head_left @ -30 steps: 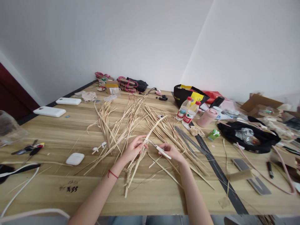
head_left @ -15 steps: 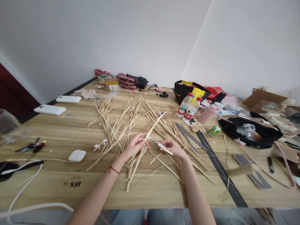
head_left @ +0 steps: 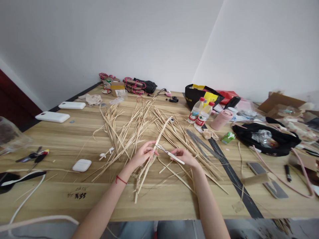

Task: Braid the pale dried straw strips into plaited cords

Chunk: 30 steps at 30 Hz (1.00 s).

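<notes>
My left hand (head_left: 144,154) pinches a pale flat straw strip (head_left: 163,128) that slants up and away, its far end bent to the right. In my right hand (head_left: 183,156) is a pair of white-handled scissors (head_left: 175,157). Their blades reach left and meet the strip just beside my left fingertips. Below my left hand a braided straw piece (head_left: 138,181) hangs down toward the table's near side, with loose strip ends next to it. It is partly hidden by my left hand, and I cannot tell whether the strip joins it.
Loose straw bundles (head_left: 139,122) spread over the wooden table (head_left: 104,205). Two water bottles (head_left: 203,114), a pink cup (head_left: 221,119) and a black bag (head_left: 266,139) stand to the right. A white earbud case (head_left: 82,165) lies left, and a black strip (head_left: 236,181) crosses the right side.
The strip's upper part has swung slightly left and now curves at its far end. Both hands and the scissors stay nearly where they were.
</notes>
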Each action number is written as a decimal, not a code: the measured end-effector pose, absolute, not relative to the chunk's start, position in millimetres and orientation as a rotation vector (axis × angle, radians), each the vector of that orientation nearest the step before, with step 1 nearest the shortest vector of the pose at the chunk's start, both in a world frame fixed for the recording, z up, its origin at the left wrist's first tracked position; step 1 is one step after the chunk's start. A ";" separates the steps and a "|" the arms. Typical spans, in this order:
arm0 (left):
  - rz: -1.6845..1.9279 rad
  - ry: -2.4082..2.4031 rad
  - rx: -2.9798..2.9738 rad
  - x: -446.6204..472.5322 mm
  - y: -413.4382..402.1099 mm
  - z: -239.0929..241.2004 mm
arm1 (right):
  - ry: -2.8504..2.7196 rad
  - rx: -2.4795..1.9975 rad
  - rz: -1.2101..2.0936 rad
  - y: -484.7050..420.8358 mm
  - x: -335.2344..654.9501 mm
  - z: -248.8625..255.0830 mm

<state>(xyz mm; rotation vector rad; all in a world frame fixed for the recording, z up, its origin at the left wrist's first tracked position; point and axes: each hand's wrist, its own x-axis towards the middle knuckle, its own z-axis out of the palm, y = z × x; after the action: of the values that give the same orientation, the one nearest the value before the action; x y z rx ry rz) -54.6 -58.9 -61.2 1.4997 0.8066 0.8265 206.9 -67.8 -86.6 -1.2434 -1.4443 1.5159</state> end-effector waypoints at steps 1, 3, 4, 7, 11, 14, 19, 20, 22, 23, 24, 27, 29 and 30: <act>0.832 0.806 1.511 -54.8 -58.5 -62.3 | -1.456 -1.238 1.524 -67.8 207.3 -86.1; 0.862 0.818 1.541 -55.3 -57.1 -64.2 | -1.492 -1.233 1.532 -67.8 208.4 -85.0; 0.879 0.824 1.559 -55.7 -56.3 -64.9 | -1.513 -1.235 1.532 -67.8 208.9 -84.4; 0.901 0.819 1.628 -57.2 -53.8 -66.0 | -1.552 -1.251 1.520 -67.8 210.3 -83.5; 0.864 0.792 1.712 -58.2 -51.8 -65.2 | -1.565 -1.262 1.524 -67.4 210.9 -84.0; 0.849 0.805 1.738 -57.8 -51.5 -64.0 | -1.562 -1.262 1.537 -67.3 210.8 -83.5; 0.816 0.845 1.755 -58.1 -50.6 -63.5 | -1.548 -1.262 1.546 -68.2 210.7 -80.2; 0.807 0.848 1.751 -58.4 -50.3 -63.8 | -1.545 -1.263 1.543 -68.2 210.9 -79.9; 0.801 0.850 1.743 -59.0 -49.7 -64.7 | -1.539 -1.265 1.540 -68.2 211.4 -80.0; 0.801 0.851 1.743 -59.2 -49.5 -65.3 | -1.536 -1.263 1.540 -68.1 211.7 -80.3; 0.802 0.853 1.745 -59.3 -49.3 -66.0 | -1.537 -1.257 1.539 -67.9 212.1 -80.7; 0.801 0.860 1.756 -59.5 -49.0 -67.8 | -1.559 -1.227 1.533 -67.5 213.6 -82.5; 0.814 0.860 1.756 -59.5 -48.6 -68.6 | -1.565 -1.224 1.525 -67.0 214.9 -84.2; 0.833 0.858 1.755 -59.6 -48.3 -68.7 | -1.563 -1.232 1.520 -66.8 215.6 -85.2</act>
<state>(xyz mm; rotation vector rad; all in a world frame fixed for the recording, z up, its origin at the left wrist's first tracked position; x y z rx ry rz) -59.6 -48.3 -68.7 1.7545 0.8580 0.8332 215.6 -66.8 -85.2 -1.2320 -1.5626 1.5198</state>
